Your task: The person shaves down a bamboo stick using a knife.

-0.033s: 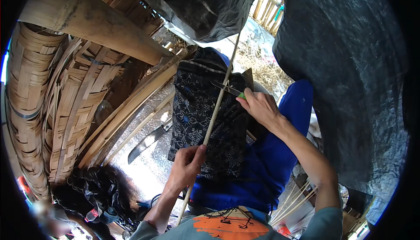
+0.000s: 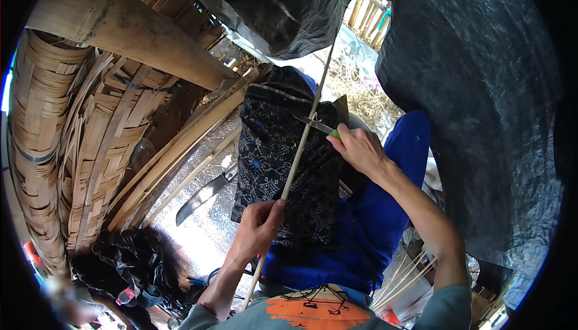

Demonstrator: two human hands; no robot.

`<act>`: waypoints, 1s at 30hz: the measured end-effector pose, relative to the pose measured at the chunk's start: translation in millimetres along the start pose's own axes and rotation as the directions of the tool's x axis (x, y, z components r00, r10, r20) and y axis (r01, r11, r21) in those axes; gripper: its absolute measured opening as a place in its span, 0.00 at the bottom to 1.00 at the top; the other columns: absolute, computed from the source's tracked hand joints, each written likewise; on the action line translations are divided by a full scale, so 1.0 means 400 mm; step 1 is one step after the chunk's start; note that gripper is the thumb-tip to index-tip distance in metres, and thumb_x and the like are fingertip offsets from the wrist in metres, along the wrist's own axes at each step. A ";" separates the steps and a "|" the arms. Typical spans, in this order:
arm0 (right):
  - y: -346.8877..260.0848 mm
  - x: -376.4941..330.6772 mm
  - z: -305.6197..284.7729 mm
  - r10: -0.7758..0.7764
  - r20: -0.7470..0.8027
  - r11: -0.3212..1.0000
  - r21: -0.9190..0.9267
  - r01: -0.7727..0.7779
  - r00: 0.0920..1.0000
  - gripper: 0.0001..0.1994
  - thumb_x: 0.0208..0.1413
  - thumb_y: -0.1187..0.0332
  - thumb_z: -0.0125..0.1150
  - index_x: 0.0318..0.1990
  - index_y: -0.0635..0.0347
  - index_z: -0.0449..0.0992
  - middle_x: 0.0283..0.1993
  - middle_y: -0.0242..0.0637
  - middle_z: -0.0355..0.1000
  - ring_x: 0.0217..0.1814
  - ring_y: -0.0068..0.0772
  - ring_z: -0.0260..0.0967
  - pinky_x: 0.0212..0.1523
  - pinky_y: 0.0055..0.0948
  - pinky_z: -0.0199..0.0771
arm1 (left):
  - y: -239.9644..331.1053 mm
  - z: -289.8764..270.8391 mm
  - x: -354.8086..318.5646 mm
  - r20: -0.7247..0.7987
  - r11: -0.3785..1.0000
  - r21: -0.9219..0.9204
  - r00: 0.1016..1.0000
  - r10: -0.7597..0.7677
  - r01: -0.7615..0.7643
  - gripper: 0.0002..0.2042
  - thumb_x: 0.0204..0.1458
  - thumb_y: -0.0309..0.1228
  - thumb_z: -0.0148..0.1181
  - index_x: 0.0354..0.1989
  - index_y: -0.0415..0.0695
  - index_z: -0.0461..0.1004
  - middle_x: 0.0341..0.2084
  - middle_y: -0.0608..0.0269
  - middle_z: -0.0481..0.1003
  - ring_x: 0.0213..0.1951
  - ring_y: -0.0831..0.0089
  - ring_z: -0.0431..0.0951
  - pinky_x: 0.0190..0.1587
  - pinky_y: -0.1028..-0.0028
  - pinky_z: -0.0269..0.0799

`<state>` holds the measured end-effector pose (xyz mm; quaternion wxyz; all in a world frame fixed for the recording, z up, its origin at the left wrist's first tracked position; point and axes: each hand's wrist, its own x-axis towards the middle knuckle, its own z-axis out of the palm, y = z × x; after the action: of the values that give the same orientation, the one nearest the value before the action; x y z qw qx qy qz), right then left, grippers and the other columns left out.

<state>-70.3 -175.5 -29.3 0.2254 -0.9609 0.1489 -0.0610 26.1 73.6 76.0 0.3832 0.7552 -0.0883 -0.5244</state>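
A long, thin bamboo strip [image 2: 297,161] runs from beside my body up and away across my lap, over a black patterned cloth [image 2: 265,143]. My left hand [image 2: 257,226] is closed round its near part, thumb on top. My right hand [image 2: 359,148] grips a small knife [image 2: 318,125] by its green handle, most of which the fingers hide. The knife's narrow blade lies crosswise on the strip, pointing left. Beneath the cloth are my legs in blue trousers [image 2: 385,209].
A large knife [image 2: 201,199] with a dark handle lies on the ground left of the cloth. Rolled woven bamboo mats [image 2: 96,161] and a thick bamboo pole [image 2: 132,26] stand at left. Black sheeting [image 2: 481,119] hangs at right. More thin strips [image 2: 406,279] lie at lower right.
Hardly anything differs. The small knife and my right hand have shifted very slightly, with the blade still across the strip. My left hand keeps its place.
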 end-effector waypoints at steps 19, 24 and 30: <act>0.030 0.040 0.028 0.319 -0.042 0.945 0.093 -0.314 0.947 0.20 0.65 0.58 0.47 0.28 0.66 0.71 0.18 0.55 0.70 0.22 0.57 0.72 0.22 0.47 0.72 | -0.009 0.041 -0.126 -0.041 0.988 0.130 0.996 -0.082 0.087 0.24 0.61 0.42 0.51 0.19 0.34 0.71 0.08 0.65 0.63 0.14 0.80 0.59 0.18 0.70 0.55; -0.016 0.022 -0.086 0.193 0.016 0.928 0.322 -0.188 0.981 0.20 0.66 0.60 0.46 0.25 0.66 0.68 0.17 0.53 0.65 0.23 0.58 0.68 0.23 0.46 0.62 | 0.018 0.041 -0.087 -0.106 0.995 0.080 0.992 0.068 -0.060 0.24 0.62 0.42 0.50 0.19 0.34 0.70 0.08 0.63 0.63 0.14 0.78 0.60 0.18 0.70 0.55; -0.042 -0.051 -0.171 0.372 0.127 0.792 0.473 -0.386 0.920 0.18 0.66 0.62 0.45 0.27 0.67 0.66 0.19 0.53 0.64 0.24 0.58 0.66 0.24 0.43 0.58 | 0.018 0.062 -0.079 -0.110 0.987 0.123 0.987 0.119 -0.105 0.24 0.62 0.42 0.49 0.17 0.36 0.69 0.09 0.69 0.61 0.16 0.81 0.59 0.19 0.72 0.53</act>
<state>-98.0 -183.2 38.3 0.4705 -0.8236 0.3146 -0.0370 -6.9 73.6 99.7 0.3718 0.7996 -0.1385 -0.4509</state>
